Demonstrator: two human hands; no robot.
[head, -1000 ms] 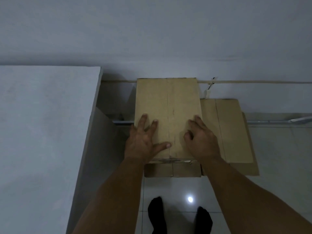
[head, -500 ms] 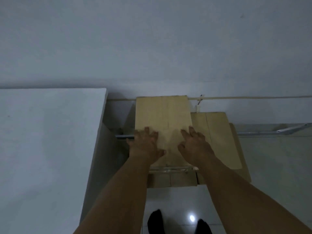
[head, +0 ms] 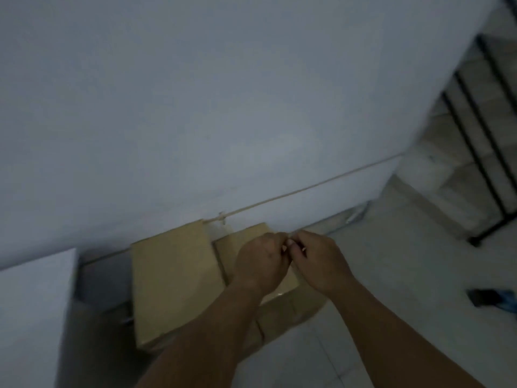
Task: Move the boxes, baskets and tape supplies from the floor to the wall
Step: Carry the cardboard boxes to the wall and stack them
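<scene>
On the left is a white cabinet. Next come the taller box and the lower box, both already against the wall. My left hand and right hand meet above the lower box with fingers curled. I cannot tell whether they pinch anything. Far right, a dark object lies on the floor, so I judge that some carrying remains.

White wall, white cabinet left, black railing right, tiled floor

Left hand, right hand — both forearms bare
</scene>
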